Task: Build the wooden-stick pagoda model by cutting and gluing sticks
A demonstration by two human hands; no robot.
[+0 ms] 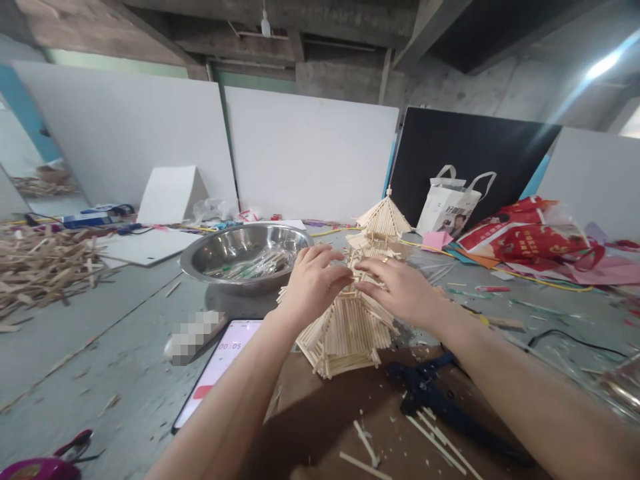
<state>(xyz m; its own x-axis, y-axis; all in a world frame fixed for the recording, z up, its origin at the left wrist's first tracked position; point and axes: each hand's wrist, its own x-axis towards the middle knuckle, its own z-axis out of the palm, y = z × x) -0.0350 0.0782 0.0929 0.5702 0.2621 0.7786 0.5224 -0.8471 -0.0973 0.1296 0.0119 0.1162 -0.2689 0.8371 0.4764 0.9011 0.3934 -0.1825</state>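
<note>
A tiered model building of thin wooden sticks (353,327) stands in front of me, its sloping roof flaring out at the bottom. At its top, my left hand (316,277) comes in from the left with bent fingers, thumb and forefinger pinched together. From the right, my right hand (397,287) meets it, thumb and fingertips closing on the same spot; a ring shows on one finger. Whatever small piece lies between the fingertips is mostly hidden. Behind the hands rises a pointed stick roof with a finial (384,217).
A steel basin (240,230) holding plastic-wrapped sticks sits left of the model. Nearer lie a phone (233,350) showing a timer, dark blue pliers (435,387) and loose sticks (367,443) on a brown board (320,427). Wood strips (45,267) pile up far left; red bags (530,230) lie right.
</note>
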